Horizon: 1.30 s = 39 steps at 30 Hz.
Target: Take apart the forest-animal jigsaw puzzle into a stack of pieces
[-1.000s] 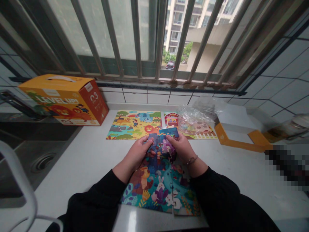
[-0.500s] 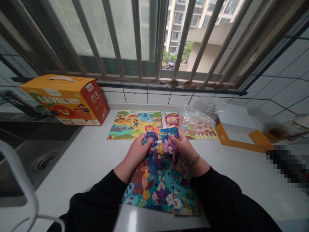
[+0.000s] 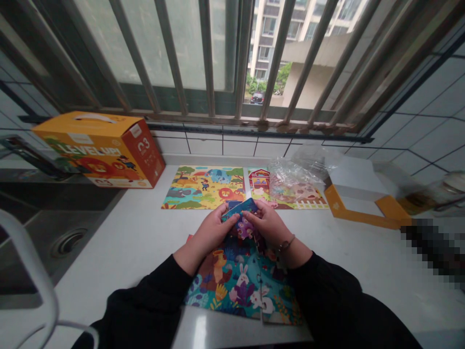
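Both of my hands meet over a partly joined jigsaw puzzle (image 3: 218, 276) with a rabbit and other animals on dark blue and teal. My left hand (image 3: 212, 230) is closed on puzzle pieces (image 3: 232, 206), its thumb on top. Opposite it, my right hand (image 3: 272, 228) pinches a joined group of blue and purple puzzle pieces (image 3: 246, 228) showing a purple animal. The two sets overlap between my thumbs, and I cannot tell how many pieces each hand has. A gap runs down the right part of the puzzle on the counter. My hands hide its upper part.
Behind my hands lie a safari picture (image 3: 203, 186) and a farm picture (image 3: 301, 196), the latter partly under clear plastic wrap (image 3: 301, 167). An orange box (image 3: 98, 150) stands left, by the sink (image 3: 69, 242). An open orange-and-white box (image 3: 356, 194) sits right. A white cable (image 3: 36, 271) hangs at lower left.
My hands have come together, and the pieces in them, which were apart, now overlap. The right-hand pieces have tilted and shifted left. The puzzle on the counter stays put.
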Each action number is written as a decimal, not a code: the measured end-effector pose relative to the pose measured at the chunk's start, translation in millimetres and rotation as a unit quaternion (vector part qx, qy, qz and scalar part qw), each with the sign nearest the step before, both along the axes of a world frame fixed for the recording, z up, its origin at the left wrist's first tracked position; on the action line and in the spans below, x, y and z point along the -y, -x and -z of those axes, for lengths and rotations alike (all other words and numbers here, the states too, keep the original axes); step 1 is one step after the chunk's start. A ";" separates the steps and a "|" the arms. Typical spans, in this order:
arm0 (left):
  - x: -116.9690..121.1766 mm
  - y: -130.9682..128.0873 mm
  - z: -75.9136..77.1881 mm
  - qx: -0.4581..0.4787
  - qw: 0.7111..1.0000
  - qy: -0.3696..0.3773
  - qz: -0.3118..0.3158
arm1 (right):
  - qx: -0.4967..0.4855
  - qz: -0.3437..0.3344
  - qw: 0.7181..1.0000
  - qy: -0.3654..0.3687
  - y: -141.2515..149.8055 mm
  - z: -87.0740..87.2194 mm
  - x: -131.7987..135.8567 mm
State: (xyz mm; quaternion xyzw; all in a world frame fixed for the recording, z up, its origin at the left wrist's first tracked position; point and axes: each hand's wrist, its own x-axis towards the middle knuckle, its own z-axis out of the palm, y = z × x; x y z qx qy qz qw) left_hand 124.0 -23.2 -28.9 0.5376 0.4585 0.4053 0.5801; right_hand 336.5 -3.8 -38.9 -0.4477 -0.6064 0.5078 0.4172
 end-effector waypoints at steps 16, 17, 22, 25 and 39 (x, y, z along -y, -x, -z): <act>-8.3 4.5 1.4 0.032 0.983 0.001 -0.181 | -0.045 -0.125 0.986 0.104 -5.5 -5.1 7.6; -9.0 5.2 1.6 0.023 0.982 -0.001 -0.190 | -0.054 -0.128 0.985 0.101 -5.1 -7.2 9.1; -3.7 3.5 -3.0 0.016 0.994 0.011 -0.109 | -0.130 0.005 0.988 0.078 -5.8 -11.4 9.0; 2.2 0.9 -6.3 0.025 0.999 0.011 -0.036 | -0.105 0.066 0.989 0.081 -7.7 -10.2 3.9; 2.5 -0.5 1.9 -0.025 0.997 0.066 -0.019 | -0.117 0.030 0.990 0.075 -6.1 -5.6 0.9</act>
